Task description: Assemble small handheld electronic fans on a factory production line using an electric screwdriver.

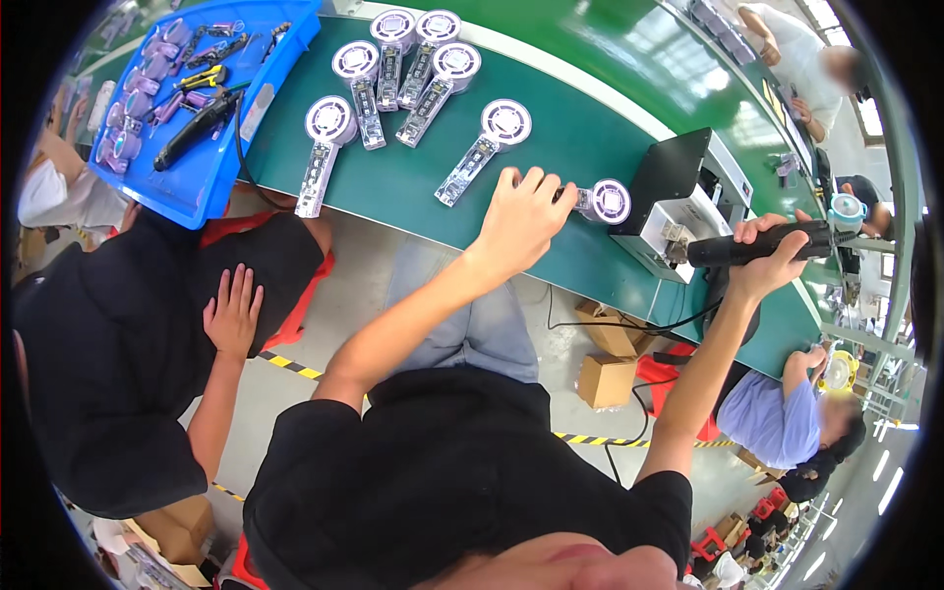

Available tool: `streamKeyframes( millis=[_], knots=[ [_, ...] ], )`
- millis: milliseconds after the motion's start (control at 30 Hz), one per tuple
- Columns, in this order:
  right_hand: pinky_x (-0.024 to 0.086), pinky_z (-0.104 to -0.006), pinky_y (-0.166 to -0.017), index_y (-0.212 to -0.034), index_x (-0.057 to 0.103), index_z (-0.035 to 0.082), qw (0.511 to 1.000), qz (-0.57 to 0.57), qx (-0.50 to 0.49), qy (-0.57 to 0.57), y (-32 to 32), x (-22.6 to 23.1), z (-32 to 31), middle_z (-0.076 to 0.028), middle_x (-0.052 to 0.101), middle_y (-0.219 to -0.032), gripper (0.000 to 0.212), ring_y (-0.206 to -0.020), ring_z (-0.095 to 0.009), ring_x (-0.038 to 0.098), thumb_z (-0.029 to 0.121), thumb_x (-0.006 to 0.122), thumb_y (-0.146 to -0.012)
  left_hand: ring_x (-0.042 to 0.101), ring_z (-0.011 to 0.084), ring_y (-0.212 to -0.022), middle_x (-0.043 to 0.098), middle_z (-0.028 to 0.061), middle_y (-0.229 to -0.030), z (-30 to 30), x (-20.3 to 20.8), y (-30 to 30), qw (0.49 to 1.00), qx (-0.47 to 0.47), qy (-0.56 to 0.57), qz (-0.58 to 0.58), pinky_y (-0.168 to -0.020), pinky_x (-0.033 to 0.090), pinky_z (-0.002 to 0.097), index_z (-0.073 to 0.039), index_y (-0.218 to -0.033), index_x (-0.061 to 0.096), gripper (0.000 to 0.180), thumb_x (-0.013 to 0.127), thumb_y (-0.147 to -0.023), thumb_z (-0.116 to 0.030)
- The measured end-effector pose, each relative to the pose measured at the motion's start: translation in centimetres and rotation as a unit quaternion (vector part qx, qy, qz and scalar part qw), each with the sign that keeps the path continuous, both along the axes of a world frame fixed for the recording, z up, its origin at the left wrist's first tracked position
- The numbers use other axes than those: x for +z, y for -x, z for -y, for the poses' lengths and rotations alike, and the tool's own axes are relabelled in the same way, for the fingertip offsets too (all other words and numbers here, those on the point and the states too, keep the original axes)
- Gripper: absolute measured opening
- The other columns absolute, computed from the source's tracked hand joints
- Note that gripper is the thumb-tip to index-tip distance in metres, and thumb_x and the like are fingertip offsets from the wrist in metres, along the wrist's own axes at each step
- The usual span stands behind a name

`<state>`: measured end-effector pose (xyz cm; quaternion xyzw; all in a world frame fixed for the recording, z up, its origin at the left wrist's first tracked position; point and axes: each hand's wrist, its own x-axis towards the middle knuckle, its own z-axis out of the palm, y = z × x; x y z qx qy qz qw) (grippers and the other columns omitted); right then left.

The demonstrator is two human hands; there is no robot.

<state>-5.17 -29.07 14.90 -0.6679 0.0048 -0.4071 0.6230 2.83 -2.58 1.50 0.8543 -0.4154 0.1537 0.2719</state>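
Note:
My left hand [526, 218] is closed around the handle of an open handheld fan housing [610, 201], whose round white head sticks out to the right of my fingers. My right hand [769, 261] grips a thick black electric screwdriver [723, 250]. The tool lies nearly level, its tip pointing left at the front of a black and silver screw feeder [677, 202]. Whether the tip touches the feeder, I cannot tell. Left of my left hand lies another fan housing [472, 165], its circuit board showing in the handle.
Several similar housings [413, 108] lie further left on the green table [570, 128]. A blue bin [211, 187] there holds purple parts and another black screwdriver [197, 128]. A co-worker's hand [234, 310] rests on their lap at left. A cable hangs below the table, near cardboard boxes [605, 382].

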Motion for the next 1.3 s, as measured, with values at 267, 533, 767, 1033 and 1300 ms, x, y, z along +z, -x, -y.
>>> streamKeyframes(
  millis=[267, 533, 767, 1033, 1300],
  knots=[
    [0.045, -0.0344, -0.046, -0.123, 0.037, 0.005, 0.996, -0.001, 0.055, -0.064, 1.1, -1.7, -3.6, -0.012, 0.053, -0.074, 0.045, -0.052, -0.02, 0.052, 0.034, 0.057, -0.095, 0.056, 0.0253, -0.082, 0.059, 0.013, -0.103, -0.1, -2.0, 4.4, 0.99, -0.001, 0.131, -0.044, -0.068, 0.044, 0.0363, 0.002, -0.118, 0.057, 0.05, 0.071, -0.072, -0.012],
    [0.047, -0.0373, -0.048, -0.126, 0.037, 0.009, 0.991, 0.103, 0.082, 0.026, -2.2, -2.3, -9.2, -0.013, 0.054, -0.075, 0.043, -0.053, -0.021, 0.052, 0.03, 0.057, -0.095, 0.055, 0.0253, -0.085, 0.058, 0.0152, -0.113, -1.4, -1.2, 4.6, 0.988, -0.076, 0.119, -0.068, -0.072, 0.041, 0.0368, 0.004, -0.121, 0.056, 0.061, 0.074, -0.066, -0.018],
    [0.048, -0.0388, -0.048, -0.123, 0.036, 0.009, 0.989, 0.107, 0.088, 0.053, -4.2, -3.2, -10.9, -0.014, 0.056, -0.073, 0.043, -0.053, -0.022, 0.054, 0.025, 0.062, -0.093, 0.051, 0.0219, -0.083, 0.051, 0.0141, -0.134, -1.2, -1.3, 4.4, 0.99, -0.084, 0.102, -0.057, -0.069, 0.04, 0.0348, 0.003, -0.117, 0.058, 0.057, 0.072, -0.066, -0.018],
    [0.049, -0.039, -0.048, -0.119, 0.035, 0.007, 0.989, 0.104, 0.086, 0.066, -4.9, -3.6, -11.5, -0.014, 0.056, -0.071, 0.04, -0.053, -0.022, 0.054, 0.021, 0.062, -0.093, 0.053, 0.0212, -0.083, 0.05, 0.0112, -0.138, -1.3, -1.5, 4.4, 0.988, -0.081, 0.111, -0.068, -0.07, 0.04, 0.0343, 0.002, -0.118, 0.058, 0.061, 0.073, -0.062, -0.016],
    [0.049, -0.0378, -0.047, -0.116, 0.035, 0.007, 0.989, 0.103, 0.083, 0.072, -5.2, -3.7, -12.0, -0.014, 0.056, -0.071, 0.04, -0.052, -0.02, 0.053, 0.019, 0.064, -0.091, 0.053, 0.0215, -0.083, 0.05, 0.0113, -0.137, -1.3, -1.3, 4.4, 0.988, -0.083, 0.107, -0.075, -0.07, 0.04, 0.0347, 0.002, -0.118, 0.058, 0.062, 0.073, -0.061, -0.016]
  ],
)
